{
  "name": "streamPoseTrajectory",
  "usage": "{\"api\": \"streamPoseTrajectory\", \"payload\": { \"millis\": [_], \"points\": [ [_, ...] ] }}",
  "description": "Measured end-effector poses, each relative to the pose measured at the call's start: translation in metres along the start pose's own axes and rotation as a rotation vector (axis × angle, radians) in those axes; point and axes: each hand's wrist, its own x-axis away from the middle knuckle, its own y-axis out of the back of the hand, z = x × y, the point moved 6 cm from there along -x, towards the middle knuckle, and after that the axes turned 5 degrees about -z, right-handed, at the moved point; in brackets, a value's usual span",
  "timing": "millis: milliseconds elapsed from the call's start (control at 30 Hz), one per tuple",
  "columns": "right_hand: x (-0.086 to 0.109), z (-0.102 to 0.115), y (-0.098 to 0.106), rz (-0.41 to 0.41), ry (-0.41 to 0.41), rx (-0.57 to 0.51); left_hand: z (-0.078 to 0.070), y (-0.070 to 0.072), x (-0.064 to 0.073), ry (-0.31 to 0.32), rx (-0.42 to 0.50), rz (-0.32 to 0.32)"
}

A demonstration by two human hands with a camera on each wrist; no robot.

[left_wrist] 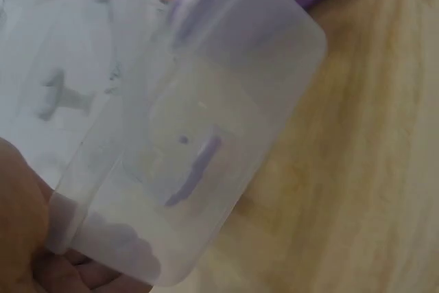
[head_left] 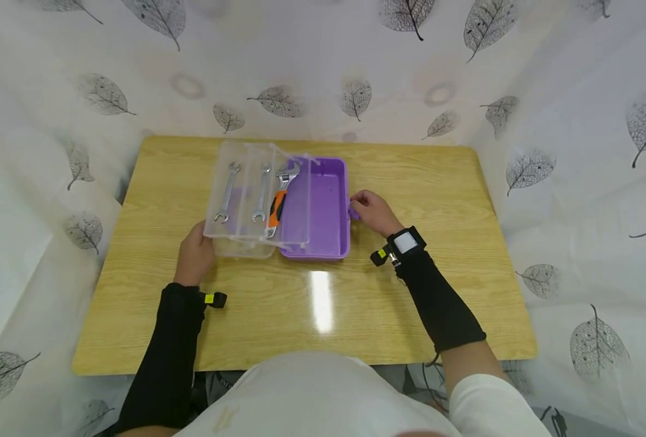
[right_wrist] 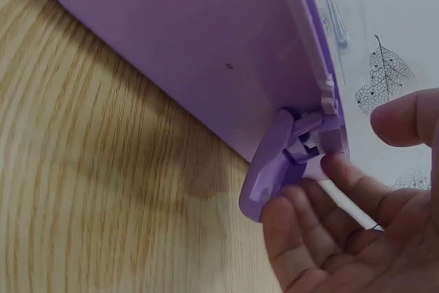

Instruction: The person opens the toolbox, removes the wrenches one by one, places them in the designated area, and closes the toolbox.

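Observation:
My left hand point(head_left: 194, 255) grips the near left corner of a clear plastic divided tray point(head_left: 249, 227), fingers beneath its edge. Through it show two silver open-ended wrenches point(head_left: 227, 193) and an adjustable wrench point(head_left: 277, 203) with an orange and black handle. The tray overlaps the left part of a purple plastic box point(head_left: 328, 206) in the head view. At the box's right side, my right hand point(head_left: 374, 212) touches a purple latch point(right_wrist: 267, 166) with its fingertips, the thumb held apart from it in the right wrist view.
Under the tray's near edge, another clear plastic part point(head_left: 243, 249) shows above the wooden table point(head_left: 427, 291). A curtain point(head_left: 312, 67) with leaf prints hangs around the table's back and sides.

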Motion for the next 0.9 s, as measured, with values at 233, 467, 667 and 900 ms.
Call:
{"api": "streamPoseTrajectory", "payload": {
  "millis": [233,467,667,900],
  "points": [
    [-0.003,0.018,0.012,-0.045,0.113,0.131,0.017,0.008,-0.009,0.111,0.040,0.152],
    [-0.006,0.055,0.040,-0.222,0.293,0.283,-0.038,0.052,-0.033,-0.014,-0.109,0.074],
    [-0.011,0.089,0.051,-0.343,0.403,0.458,-0.116,0.044,-0.049,-0.326,-0.269,-0.052],
    [-0.007,0.096,0.046,-0.385,0.417,0.628,-0.155,0.004,-0.056,-0.475,-0.468,-0.032]
  ]
}}
